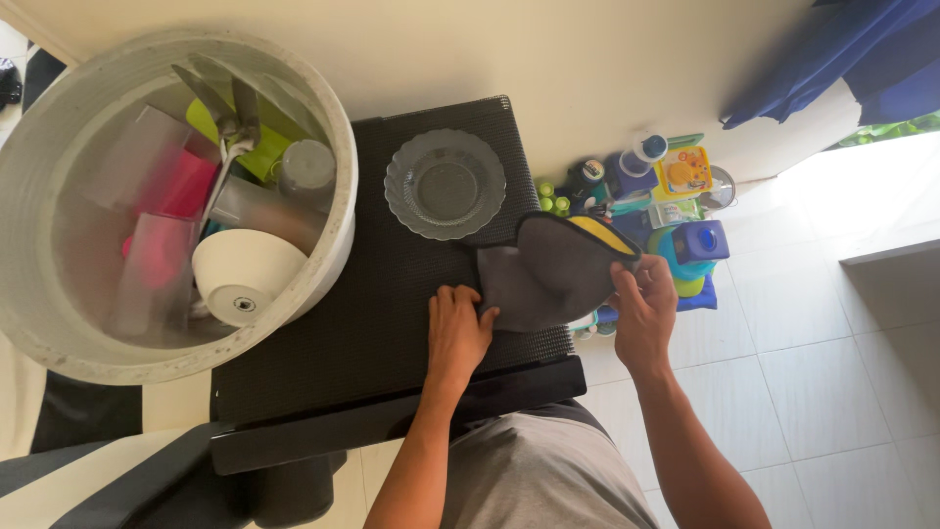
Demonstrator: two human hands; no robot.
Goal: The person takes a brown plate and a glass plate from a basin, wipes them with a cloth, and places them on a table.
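Left hand (457, 328): lay on the black table (372, 333), fingers curled together over the near corner of the grey cloth (548, 274), pinning it.
Right hand (643, 312): fingers closed, pinching the cloth's far edge past the table's side.
Cloth: spread at the table's right edge, just below the glass plate (446, 183).
Tub (333, 127): at the left, held cups and a white bowl (245, 274).

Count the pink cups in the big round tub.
2. One pink cup lies in the upper middle of the tub, beside the clear containers. The other pink cup lies below it, left of the white bowl. More may be hidden underneath.
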